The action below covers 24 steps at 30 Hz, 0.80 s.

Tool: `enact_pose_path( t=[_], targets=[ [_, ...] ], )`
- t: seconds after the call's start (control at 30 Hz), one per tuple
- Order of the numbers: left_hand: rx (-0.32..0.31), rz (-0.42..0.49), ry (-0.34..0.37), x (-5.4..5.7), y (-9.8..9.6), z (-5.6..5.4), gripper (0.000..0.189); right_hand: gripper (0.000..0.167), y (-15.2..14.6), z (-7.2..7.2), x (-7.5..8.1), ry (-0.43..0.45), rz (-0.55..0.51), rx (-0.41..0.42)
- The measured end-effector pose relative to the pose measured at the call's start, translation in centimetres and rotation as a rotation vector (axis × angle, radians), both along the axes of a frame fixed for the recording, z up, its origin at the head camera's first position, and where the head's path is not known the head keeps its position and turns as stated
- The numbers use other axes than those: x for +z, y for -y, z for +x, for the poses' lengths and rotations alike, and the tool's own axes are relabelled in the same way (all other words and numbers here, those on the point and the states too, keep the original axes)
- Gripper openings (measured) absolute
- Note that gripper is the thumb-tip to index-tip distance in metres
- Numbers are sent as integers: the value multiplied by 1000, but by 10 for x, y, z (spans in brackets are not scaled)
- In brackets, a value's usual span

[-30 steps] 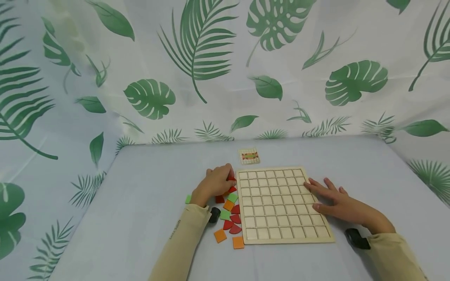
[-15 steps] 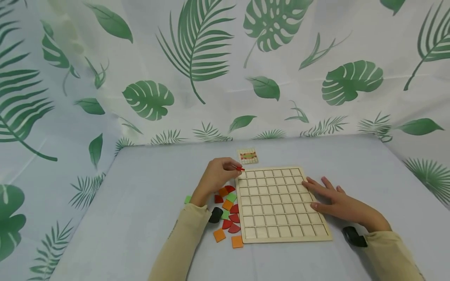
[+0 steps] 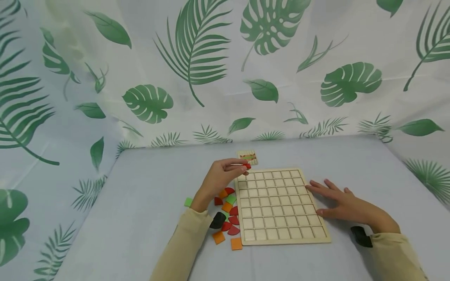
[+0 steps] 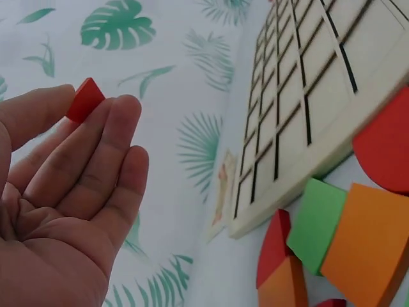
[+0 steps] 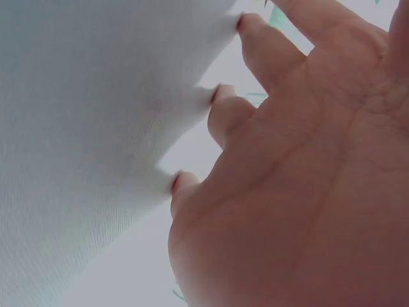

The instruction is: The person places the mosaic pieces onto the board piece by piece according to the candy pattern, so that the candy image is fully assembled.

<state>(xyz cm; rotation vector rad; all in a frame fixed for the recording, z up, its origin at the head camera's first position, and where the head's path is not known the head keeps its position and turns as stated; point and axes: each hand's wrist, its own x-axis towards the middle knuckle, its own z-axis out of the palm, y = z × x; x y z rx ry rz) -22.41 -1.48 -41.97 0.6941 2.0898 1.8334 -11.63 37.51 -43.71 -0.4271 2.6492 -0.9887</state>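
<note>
My left hand (image 3: pixel 220 175) pinches a small red tile (image 4: pixel 85 101) between thumb and fingertips, above the far left corner of a wooden grid board (image 3: pixel 280 211). One pointed corner of the tile shows in the left wrist view; its rest is hidden by the fingers. The board's square cells hold no tiles. At the board's right edge lies my right hand (image 3: pixel 346 203), fingers spread, its index fingertip and thumb at the rim. In the right wrist view, several of its fingertips rest on the pale tabletop.
Loose red, green and orange tiles (image 3: pixel 218 237) lie along the board's left side, partly under my left forearm. A small pattern card (image 3: pixel 252 157) lies beyond the board, partly covered by my left hand. A leaf-print cloth (image 3: pixel 207 113) hangs behind the table.
My left hand has lifted the red tile from the pile and carried it forward and right, over the board's far left corner. The right hand stays at the board's right edge.
</note>
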Motion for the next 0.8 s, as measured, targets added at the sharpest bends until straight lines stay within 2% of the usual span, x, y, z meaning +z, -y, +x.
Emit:
enact_pose_path(
  t=[0.27,0.47,0.6,0.7,0.8],
  targets=[
    [3,52,6,17,-9,16,34,81,1,-1,-1,-52,-36,20],
    [-39,93,54,20,-33,28,29,78,0,-2,-3,-51,-69,22],
    [-27,91,117,20,-54,33,26,78,0,-2,-3,-18,-103,16],
    [-14,95,189,19,-72,35,23,78,1,-2,-2,-7,-100,15],
    [9,117,290,15,-91,36,15,78,3,-3,0,2,-95,10]
  ],
)
